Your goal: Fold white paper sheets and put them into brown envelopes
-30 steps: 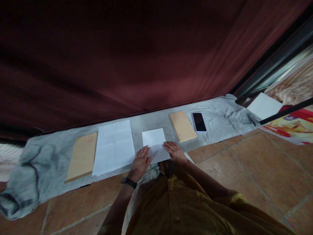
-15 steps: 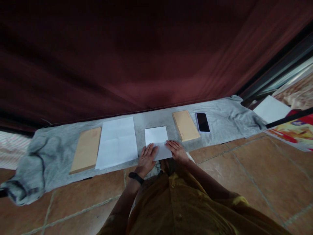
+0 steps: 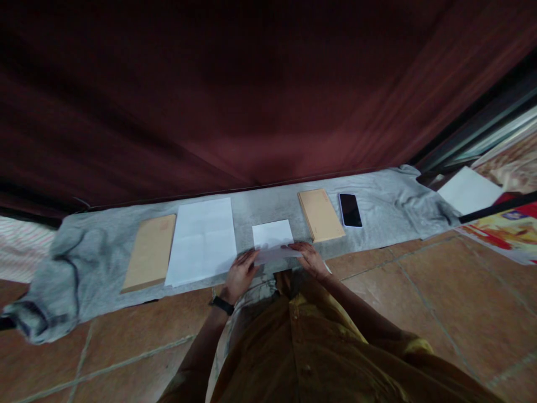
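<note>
A folded white sheet (image 3: 272, 234) lies on the grey cloth (image 3: 377, 201) in front of me. Its near edge is lifted off the cloth and bent toward the far side. My left hand (image 3: 240, 274), with a black band on the wrist, pinches the left end of that raised edge. My right hand (image 3: 309, 257) pinches the right end. A larger creased white sheet (image 3: 203, 239) lies flat just to the left of my left hand.
A brown envelope (image 3: 150, 252) lies at the left, and a stack of brown envelopes (image 3: 320, 214) with a black phone (image 3: 349, 210) at the right. Another white sheet (image 3: 467, 190) and a colourful printed page (image 3: 503, 229) lie far right. A dark red curtain (image 3: 251, 89) hangs behind; tiled floor lies near me.
Both hands went from lying flat on the sheet's near part to pinching its near edge and lifting it up and away from me. The sheet's visible flat part got shorter.
</note>
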`<action>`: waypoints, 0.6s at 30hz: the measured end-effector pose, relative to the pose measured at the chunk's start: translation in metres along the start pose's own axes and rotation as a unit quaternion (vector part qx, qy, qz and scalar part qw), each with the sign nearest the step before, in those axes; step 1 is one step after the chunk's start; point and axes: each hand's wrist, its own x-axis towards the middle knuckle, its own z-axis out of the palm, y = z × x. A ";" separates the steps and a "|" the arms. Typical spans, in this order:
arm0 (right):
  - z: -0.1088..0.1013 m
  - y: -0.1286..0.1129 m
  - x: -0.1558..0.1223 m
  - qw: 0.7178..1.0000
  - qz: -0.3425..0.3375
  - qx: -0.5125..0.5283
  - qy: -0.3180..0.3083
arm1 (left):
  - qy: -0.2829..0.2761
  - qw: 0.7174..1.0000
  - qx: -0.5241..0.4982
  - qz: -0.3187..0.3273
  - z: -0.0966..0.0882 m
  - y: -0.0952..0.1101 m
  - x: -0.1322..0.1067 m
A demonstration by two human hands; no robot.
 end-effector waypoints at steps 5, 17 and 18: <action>0.002 -0.003 0.007 0.998 0.055 -0.012 0.006 | 0.079 0.990 -0.089 -0.080 0.006 0.012 0.013; 0.015 -0.001 0.026 0.987 0.137 -0.014 0.084 | 0.150 0.960 -0.153 -0.182 0.012 0.022 0.022; 0.016 -0.001 0.026 0.986 0.140 -0.017 0.084 | 0.153 0.957 -0.153 -0.193 0.012 0.024 0.021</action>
